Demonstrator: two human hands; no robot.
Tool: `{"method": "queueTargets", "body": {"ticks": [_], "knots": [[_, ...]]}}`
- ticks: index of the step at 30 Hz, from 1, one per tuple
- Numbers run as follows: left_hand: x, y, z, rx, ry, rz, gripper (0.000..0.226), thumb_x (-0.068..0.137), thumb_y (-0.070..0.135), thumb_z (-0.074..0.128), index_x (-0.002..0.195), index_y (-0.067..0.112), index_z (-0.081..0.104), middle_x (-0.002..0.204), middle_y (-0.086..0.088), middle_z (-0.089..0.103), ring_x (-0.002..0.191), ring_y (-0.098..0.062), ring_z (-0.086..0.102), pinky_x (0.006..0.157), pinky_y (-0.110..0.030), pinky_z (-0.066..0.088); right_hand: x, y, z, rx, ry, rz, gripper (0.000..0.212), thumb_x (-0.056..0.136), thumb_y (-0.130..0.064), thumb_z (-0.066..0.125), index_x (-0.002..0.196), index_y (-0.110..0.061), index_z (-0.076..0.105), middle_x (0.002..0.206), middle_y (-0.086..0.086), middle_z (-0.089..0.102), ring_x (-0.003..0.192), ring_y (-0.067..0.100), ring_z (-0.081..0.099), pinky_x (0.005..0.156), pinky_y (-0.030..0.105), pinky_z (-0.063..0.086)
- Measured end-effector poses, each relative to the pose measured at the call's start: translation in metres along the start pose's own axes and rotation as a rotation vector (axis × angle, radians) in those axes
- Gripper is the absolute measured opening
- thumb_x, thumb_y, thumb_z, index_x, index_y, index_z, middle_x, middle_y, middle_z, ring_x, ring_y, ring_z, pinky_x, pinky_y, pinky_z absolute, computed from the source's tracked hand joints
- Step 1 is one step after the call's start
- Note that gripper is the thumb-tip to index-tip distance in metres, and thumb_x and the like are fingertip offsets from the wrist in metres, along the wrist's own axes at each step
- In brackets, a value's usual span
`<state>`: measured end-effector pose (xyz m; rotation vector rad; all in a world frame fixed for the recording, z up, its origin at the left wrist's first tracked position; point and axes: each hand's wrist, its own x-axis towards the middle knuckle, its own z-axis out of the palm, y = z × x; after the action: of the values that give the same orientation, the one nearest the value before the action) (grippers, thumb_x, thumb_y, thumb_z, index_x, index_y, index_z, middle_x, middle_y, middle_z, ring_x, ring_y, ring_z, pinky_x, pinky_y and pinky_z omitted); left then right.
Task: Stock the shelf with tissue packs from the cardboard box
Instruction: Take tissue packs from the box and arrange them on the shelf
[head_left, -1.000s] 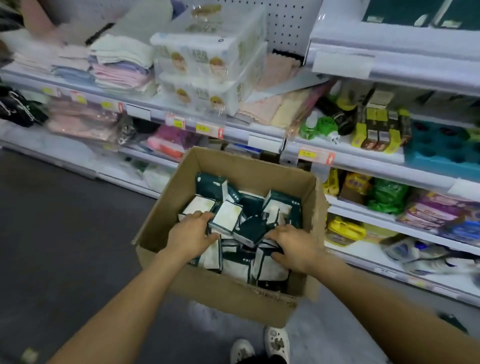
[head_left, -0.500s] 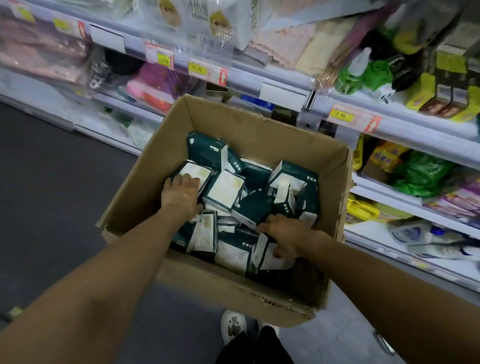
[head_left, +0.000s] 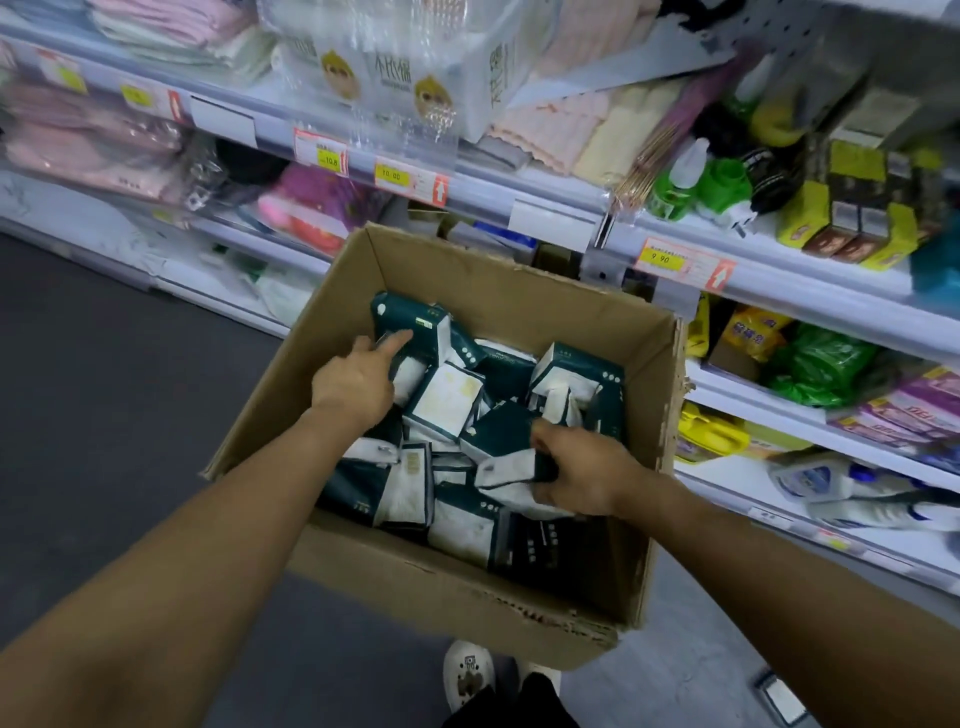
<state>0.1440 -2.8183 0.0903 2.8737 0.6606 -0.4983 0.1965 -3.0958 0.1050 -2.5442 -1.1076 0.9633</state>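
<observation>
The cardboard box (head_left: 457, 587) holds a jumble of green-and-white tissue packs (head_left: 447, 395). The right hand (head_left: 582, 478) now pinches one pack (head_left: 511, 467) near the box's right wall. The left hand (head_left: 358, 379), earlier flat on the pile, now reaches open-fingered toward the far-left corner.

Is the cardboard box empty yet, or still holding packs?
Still well stocked. The cardboard box holds a jumbled pile of tissue packs; the right hand grips one, the left hand reaches among them.

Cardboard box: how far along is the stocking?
Early. The cardboard box is still heaped with tissue packs. No matching packs are visible on the shelf. In hand: the right hand grips one pack, the left hand reaches toward another. Left: nearly everything.
</observation>
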Motion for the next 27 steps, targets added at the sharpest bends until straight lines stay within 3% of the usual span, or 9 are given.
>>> {"method": "queueTargets", "body": {"ticks": [4, 6, 9, 11, 14, 16, 21, 24, 27], "knots": [[-0.035, 0.003, -0.040, -0.803, -0.012, -0.252, 0.037, 0.097, 0.012, 0.042, 0.109, 0.031, 0.072, 0.104, -0.005, 0.065, 0.075, -0.023, 0.056, 0.067, -0.030, 0.046, -0.020, -0.016, -0.031, 0.267, 0.263, 0.071, 0.038, 0.086, -0.037, 0.070, 0.112, -0.022, 0.047, 0.093, -0.005, 0.056, 0.083, 0.020, 0.058, 0.072, 0.040, 0.049], [-0.060, 0.011, -0.061, -1.077, -0.048, -0.326, 0.041, 0.098, 0.010, 0.038, 0.099, 0.028, 0.075, 0.110, -0.005, 0.063, 0.083, -0.022, 0.056, 0.068, -0.029, 0.048, -0.032, -0.025, -0.044, 0.347, 0.398, 0.085, 0.044, 0.086, -0.041, 0.070, 0.124, -0.031, 0.050, 0.103, -0.010, 0.058, 0.084, 0.014, 0.060, 0.075, 0.038, 0.053], [-0.094, 0.024, -0.079, -1.240, -0.055, -0.318, 0.034, 0.100, 0.016, 0.041, 0.111, 0.021, 0.072, 0.111, -0.002, 0.058, 0.079, -0.013, 0.052, 0.060, -0.025, 0.044, -0.054, -0.041, -0.061, 0.383, 0.606, -0.009, 0.035, 0.085, -0.035, 0.071, 0.113, -0.038, 0.050, 0.091, -0.015, 0.062, 0.068, 0.005, 0.061, 0.065, 0.040, 0.054], [-0.114, 0.036, -0.085, -1.332, -0.108, -0.334, 0.032, 0.101, 0.035, 0.045, 0.109, 0.021, 0.072, 0.112, -0.002, 0.059, 0.081, -0.014, 0.053, 0.068, -0.029, 0.049, -0.069, -0.051, -0.070, 0.327, 0.687, -0.116, 0.040, 0.085, -0.022, 0.071, 0.112, -0.038, 0.046, 0.103, -0.020, 0.057, 0.083, 0.005, 0.059, 0.066, 0.042, 0.054], [-0.129, 0.052, -0.097, -1.525, -0.238, -0.296, 0.058, 0.089, 0.071, 0.045, 0.101, 0.022, 0.075, 0.127, -0.001, 0.055, 0.098, -0.024, 0.060, 0.089, -0.048, 0.055, -0.091, -0.065, -0.081, 0.232, 0.714, -0.292, 0.051, 0.080, -0.001, 0.064, 0.116, -0.032, 0.044, 0.135, -0.017, 0.041, 0.106, 0.017, 0.056, 0.076, 0.046, 0.054], [-0.134, 0.063, -0.113, -1.666, -0.274, -0.250, 0.055, 0.086, 0.069, 0.051, 0.103, 0.020, 0.071, 0.117, -0.003, 0.062, 0.100, -0.029, 0.065, 0.085, -0.051, 0.057, -0.102, -0.070, -0.087, 0.140, 0.705, -0.331, 0.051, 0.081, 0.001, 0.060, 0.116, -0.032, 0.042, 0.146, -0.013, 0.033, 0.110, 0.028, 0.057, 0.081, 0.050, 0.053], [-0.142, 0.088, -0.153, -1.625, -0.100, -0.008, 0.026, 0.090, 0.031, 0.068, 0.112, 0.015, 0.066, 0.111, -0.016, 0.069, 0.079, -0.025, 0.069, 0.058, -0.030, 0.057, -0.131, -0.077, -0.107, 0.288, 0.632, -0.290, 0.081, 0.079, -0.030, 0.079, 0.143, -0.036, 0.031, 0.154, -0.019, 0.018, 0.136, 0.002, 0.033, 0.105, 0.034, 0.044], [-0.146, 0.102, -0.176, -1.638, -0.015, 0.070, 0.022, 0.090, 0.026, 0.069, 0.109, 0.016, 0.066, 0.102, -0.009, 0.075, 0.080, -0.025, 0.073, 0.066, -0.035, 0.059, -0.146, -0.095, -0.123, 0.754, 0.656, -0.201, 0.072, 0.084, -0.042, 0.071, 0.142, -0.042, 0.029, 0.132, -0.037, 0.045, 0.116, -0.013, 0.049, 0.094, 0.018, 0.047], [-0.147, 0.115, -0.197, -1.473, 0.030, 0.199, 0.020, 0.086, 0.027, 0.074, 0.104, 0.023, 0.069, 0.101, -0.004, 0.075, 0.089, -0.022, 0.072, 0.079, -0.038, 0.059, -0.151, -0.098, -0.155, 0.983, 0.811, -0.034, 0.052, 0.094, -0.046, 0.052, 0.142, -0.031, 0.037, 0.118, -0.018, 0.059, 0.098, -0.010, 0.056, 0.079, 0.008, 0.045]]}}
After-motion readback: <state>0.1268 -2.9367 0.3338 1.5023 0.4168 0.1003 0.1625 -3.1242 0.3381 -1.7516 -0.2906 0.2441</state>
